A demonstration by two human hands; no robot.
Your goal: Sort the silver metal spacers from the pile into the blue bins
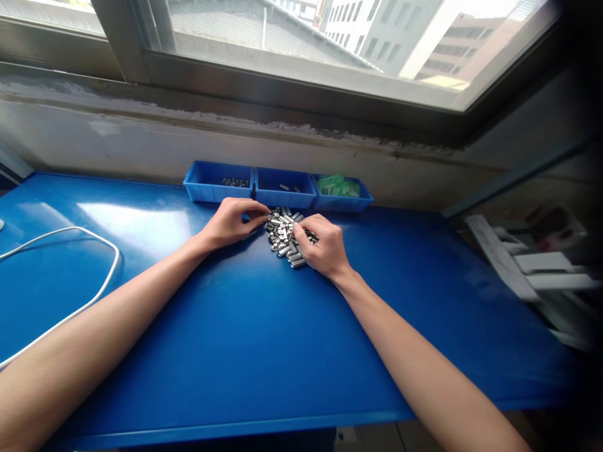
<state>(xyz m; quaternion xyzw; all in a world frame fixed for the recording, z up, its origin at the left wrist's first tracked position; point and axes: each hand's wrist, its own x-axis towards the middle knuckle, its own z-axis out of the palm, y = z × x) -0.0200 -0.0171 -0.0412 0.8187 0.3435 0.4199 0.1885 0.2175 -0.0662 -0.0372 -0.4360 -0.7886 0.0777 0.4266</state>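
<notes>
A heap of small, shiny metal cylinders (283, 233) lies on the blue tabletop in front of the bins. At its left edge is my left hand (234, 221), thumb and index fingertip brought together against the outermost pieces. My right hand (324, 243) covers the right side of the heap, its fingers curled and its thumb pinched in among the cylinders. Whatever sits between the fingertips of either hand is too small or hidden to make out.
Behind the heap stand three joined blue bins: the left bin (219, 193) and middle bin (285, 198) contain small metal pieces, the right bin (343, 203) green plastic. A white cable (115, 257) curves across the table's left. A window (301, 69) rises behind.
</notes>
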